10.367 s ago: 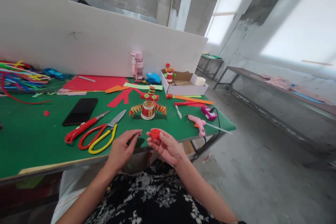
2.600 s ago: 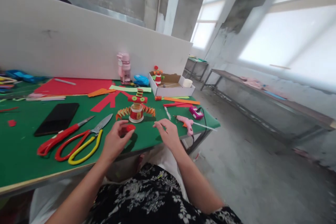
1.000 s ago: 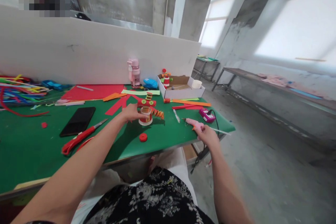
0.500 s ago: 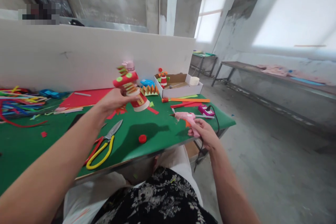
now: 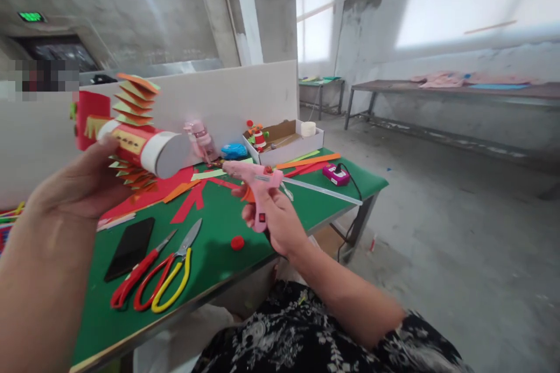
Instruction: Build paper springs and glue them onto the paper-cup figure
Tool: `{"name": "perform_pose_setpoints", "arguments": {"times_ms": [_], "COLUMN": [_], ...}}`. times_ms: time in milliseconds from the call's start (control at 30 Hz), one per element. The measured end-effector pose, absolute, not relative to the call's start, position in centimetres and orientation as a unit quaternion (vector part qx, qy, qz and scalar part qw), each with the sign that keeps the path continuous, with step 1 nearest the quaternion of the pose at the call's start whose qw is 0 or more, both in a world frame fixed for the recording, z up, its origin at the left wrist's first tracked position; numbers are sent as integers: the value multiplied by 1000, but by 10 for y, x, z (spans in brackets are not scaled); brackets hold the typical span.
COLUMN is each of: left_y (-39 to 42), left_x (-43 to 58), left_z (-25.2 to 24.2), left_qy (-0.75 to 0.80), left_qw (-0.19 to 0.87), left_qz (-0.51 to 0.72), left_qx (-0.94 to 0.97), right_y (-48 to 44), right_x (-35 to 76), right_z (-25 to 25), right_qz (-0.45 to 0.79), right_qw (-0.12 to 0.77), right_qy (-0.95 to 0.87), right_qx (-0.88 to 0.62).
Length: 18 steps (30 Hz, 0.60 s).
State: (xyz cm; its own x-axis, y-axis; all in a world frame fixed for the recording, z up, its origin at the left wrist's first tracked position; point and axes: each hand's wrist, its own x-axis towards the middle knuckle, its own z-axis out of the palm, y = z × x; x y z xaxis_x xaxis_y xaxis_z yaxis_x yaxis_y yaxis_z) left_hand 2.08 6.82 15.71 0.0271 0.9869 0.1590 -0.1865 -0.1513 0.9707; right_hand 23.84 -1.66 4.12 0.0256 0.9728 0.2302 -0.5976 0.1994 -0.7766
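Observation:
My left hand [image 5: 83, 180] is closed around a paper-tube figure [image 5: 129, 143], raised above the table and tilted sideways. The figure has a red and white tube, a red paper head and folded orange-green paper strips; its open end faces right. My right hand [image 5: 275, 215] grips the handle of a pink hot glue gun [image 5: 258, 183], fingers near the orange trigger. A clear glue stick [image 5: 324, 191] juts from the gun's back. The nozzle points left toward the tube's open end, apart from it. On the green table [image 5: 219, 274] below lies a red cap [image 5: 237, 243].
Scissors with red and yellow handles [image 5: 179, 268], red-handled snips [image 5: 140, 274] and a black phone [image 5: 130, 249] lie front left. Behind are paper strips [image 5: 188, 201], a pink bottle [image 5: 201, 140], a box [image 5: 284, 148] with a small figure [image 5: 259, 139], and a purple power socket [image 5: 336, 173].
My left hand has lifted the figure left and closer, turning its open end to the right. My right hand has brought the glue gun up and left. The view has swung right.

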Motion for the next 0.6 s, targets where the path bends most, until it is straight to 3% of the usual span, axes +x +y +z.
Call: {"name": "perform_pose_setpoints", "arguments": {"times_ms": [167, 367, 600], "left_y": [57, 73, 70], "left_x": [32, 24, 27], "left_z": [162, 147, 148], "left_qy": [389, 337, 334], "left_qw": [509, 566, 553], "left_qz": [588, 576, 565], "left_qx": [494, 484, 513], "right_y": [-11, -16, -16], "right_x": [216, 207, 207], "right_z": [55, 57, 63], "right_qz": [543, 507, 500], "right_qw": [705, 687, 689], "right_qy": [-403, -471, -470], "right_qx": [-213, -220, -234]}}
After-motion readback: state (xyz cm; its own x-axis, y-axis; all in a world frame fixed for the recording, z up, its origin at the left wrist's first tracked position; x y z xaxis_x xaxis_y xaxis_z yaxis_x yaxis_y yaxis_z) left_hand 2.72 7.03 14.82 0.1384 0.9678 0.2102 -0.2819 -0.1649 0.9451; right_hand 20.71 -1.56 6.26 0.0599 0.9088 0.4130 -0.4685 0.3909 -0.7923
